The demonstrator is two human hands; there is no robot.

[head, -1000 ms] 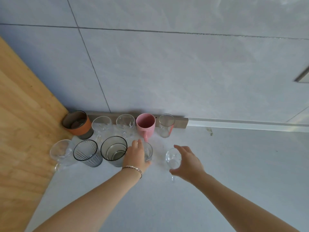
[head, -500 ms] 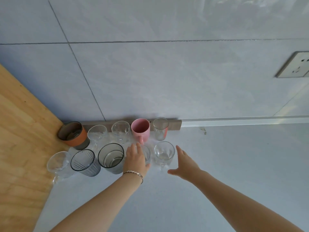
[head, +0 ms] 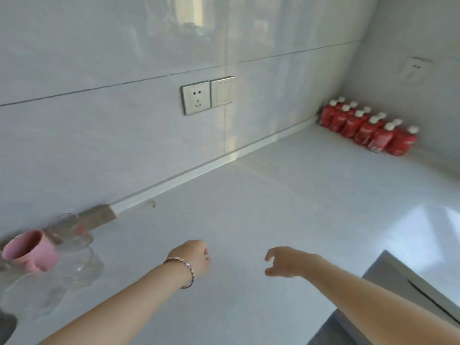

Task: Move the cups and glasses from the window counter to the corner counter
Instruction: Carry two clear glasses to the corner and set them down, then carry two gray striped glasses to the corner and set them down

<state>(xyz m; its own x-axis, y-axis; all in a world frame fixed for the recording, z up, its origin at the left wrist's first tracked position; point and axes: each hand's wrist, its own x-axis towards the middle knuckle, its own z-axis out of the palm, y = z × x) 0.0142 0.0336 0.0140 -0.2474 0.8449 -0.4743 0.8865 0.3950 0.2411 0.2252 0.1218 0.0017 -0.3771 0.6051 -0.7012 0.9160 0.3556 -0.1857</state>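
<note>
Cups and glasses [head: 74,267] — a pink mug [head: 29,250] among them — stand clustered at the near left of the desk [head: 249,207], against the wall. The left hand [head: 193,260] hangs loosely curled and empty; the right hand [head: 286,262] is relaxed and empty too. The next trip probably goes best with one upright vessel per hand. Red bottles [head: 368,128] line the far corner.

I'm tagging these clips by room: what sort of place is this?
Most likely a home kitchen: a pale counter along a tiled wall, a pink mug among clear glasses, and red bottles lined up in the corner.
</note>
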